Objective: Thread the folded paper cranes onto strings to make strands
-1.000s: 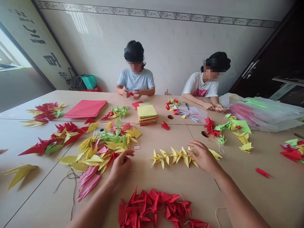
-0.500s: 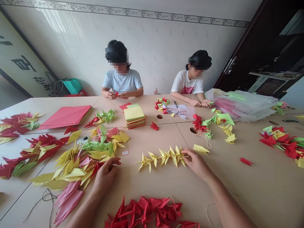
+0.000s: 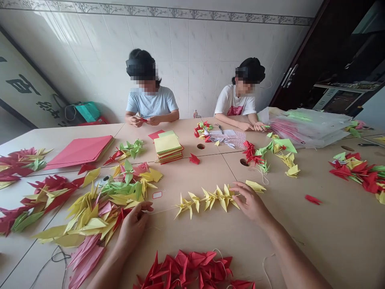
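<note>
A row of folded yellow paper cranes (image 3: 207,200) is threaded on a thin pale string (image 3: 164,210) and lies across the table in front of me. My left hand (image 3: 135,220), fingers curled, pinches the string to the left of the row. At the row's right end is my right hand (image 3: 251,202), its fingers apart and reaching over the last crane; whether a fingertip touches it is unclear. Just beyond that hand lies a flat-folded yellow crane (image 3: 255,186). Closer to me is a heap of red paper cranes (image 3: 186,269) with string among them.
Mixed-colour cranes (image 3: 90,216) pile up at left, near pink folded pieces (image 3: 86,257). Behind are red sheets (image 3: 81,151) and a square paper stack (image 3: 169,150). Two people (image 3: 152,102) sit opposite. Plastic bags (image 3: 309,124) lie far right; a red piece (image 3: 313,199) lies nearer.
My right hand has shifted slightly right and its fingers have spread at the row's end. My left hand stays on the string. The view has tilted a little.
</note>
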Motion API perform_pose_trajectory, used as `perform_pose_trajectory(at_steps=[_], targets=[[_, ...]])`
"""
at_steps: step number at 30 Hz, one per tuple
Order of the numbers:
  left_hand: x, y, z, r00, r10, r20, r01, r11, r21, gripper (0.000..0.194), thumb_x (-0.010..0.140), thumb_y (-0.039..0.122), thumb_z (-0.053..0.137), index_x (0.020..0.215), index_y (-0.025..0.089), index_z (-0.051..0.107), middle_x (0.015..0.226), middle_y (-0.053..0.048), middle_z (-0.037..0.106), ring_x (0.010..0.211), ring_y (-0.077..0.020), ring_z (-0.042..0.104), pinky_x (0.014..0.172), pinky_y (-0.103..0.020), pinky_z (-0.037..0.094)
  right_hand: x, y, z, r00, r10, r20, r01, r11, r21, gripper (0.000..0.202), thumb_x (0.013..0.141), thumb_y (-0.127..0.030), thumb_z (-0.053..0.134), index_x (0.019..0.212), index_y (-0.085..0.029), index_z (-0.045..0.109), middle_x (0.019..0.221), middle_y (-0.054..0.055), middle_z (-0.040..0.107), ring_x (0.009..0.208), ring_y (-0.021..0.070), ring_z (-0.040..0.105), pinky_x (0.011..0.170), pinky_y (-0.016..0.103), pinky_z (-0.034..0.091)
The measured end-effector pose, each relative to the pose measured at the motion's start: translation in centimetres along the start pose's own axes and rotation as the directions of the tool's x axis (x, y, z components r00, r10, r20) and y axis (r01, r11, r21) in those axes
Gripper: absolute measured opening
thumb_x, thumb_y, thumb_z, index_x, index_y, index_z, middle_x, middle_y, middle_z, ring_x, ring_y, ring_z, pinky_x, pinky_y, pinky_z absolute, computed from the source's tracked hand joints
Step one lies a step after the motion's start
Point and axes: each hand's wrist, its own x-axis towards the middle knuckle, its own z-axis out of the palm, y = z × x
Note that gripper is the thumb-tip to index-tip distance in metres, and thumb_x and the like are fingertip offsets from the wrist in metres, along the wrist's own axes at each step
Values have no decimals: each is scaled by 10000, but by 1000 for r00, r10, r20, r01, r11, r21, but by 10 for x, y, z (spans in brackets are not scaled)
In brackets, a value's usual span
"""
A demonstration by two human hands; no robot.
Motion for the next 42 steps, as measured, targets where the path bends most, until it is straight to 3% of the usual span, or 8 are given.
perform_pose_trajectory(at_steps=[7, 11, 15, 19, 24, 29, 33, 42], targets=[[1, -2, 1, 1000, 9, -6, -9, 1000, -21, 332, 669, 313, 454, 946, 182, 582, 839, -33, 650, 548, -129, 472, 507, -239, 383, -1, -3, 4, 997, -72, 29, 75, 994, -84, 266, 868, -391, 498, 946, -192, 657, 1195, 129, 528, 1131, 262, 493, 912, 428, 448], [2, -5, 2, 1000, 15, 1, -15, 999, -33, 323, 679, 298, 460, 954, 181, 581, 851, -33, 646, 533, -121, 459, 491, -231, 380, 1, -18, 0, 990, -131, 56, 137, 985, -106, 288, 845, -421, 530, 994, -203, 645, 1263, 126, 472, 1216, 282, 403, 973, 457, 396], [1, -6, 2, 1000, 20, 14, -20, 999, -38, 318, 693, 292, 457, 969, 184, 571, 869, -35, 639, 536, -119, 459, 488, -225, 380, 2, -32, -1, 980, -160, 116, 174, 977, -122, 218, 829, -414, 555, 896, -242, 671, 1302, 84, 445, 1269, 293, 328, 997, 476, 363], [1, -5, 1, 1000, 19, 14, -19, 999, -29, 320, 689, 280, 451, 972, 187, 570, 866, -32, 635, 560, -126, 472, 511, -232, 386, 2, -33, 1, 981, -153, 119, 171, 972, -158, 212, 827, -411, 558, 815, -242, 685, 1275, 78, 475, 1255, 310, 342, 984, 503, 363], [0, -3, 1, 1000, 26, 4, -25, 999, -34, 318, 681, 279, 459, 960, 191, 582, 856, -26, 640, 550, -123, 466, 523, -239, 388, 1, -40, 2, 971, -207, 122, 225, 961, -161, 245, 827, -438, 552, 940, -261, 679, 1325, 74, 432, 1289, 303, 289, 1010, 494, 332], [-1, -2, 1, 1000, 22, -8, -22, 998, -61, 318, 676, 273, 471, 958, 183, 589, 843, -24, 643, 506, -108, 423, 503, -233, 366, 2, -50, 7, 951, -234, 204, 271, 946, -178, 251, 829, -462, 542, 947, -283, 672, 1346, 64, 418, 1306, 319, 259, 1032, 580, 227], [0, -4, 3, 1000, 29, -11, -30, 998, -61, 304, 676, 266, 470, 940, 184, 595, 826, -20, 641, 516, -115, 432, 519, -236, 366, 2, -57, 8, 951, -235, 202, 277, 936, -215, 266, 837, -462, 526, 952, -272, 674, 1338, 78, 437, 1308, 338, 253, 1033, 626, 148], [-2, -2, 1, 999, 39, -2, -39, 999, -25, 316, 673, 236, 443, 948, 188, 591, 827, -18, 645, 540, -123, 464, 525, -237, 373, 2, -71, 19, 931, -263, 253, 322, 919, -226, 324, 831, -506, 520, 999, -271, 665, 1370, 93, 414, 1320, 362, 226, 1010, 657, 145]])
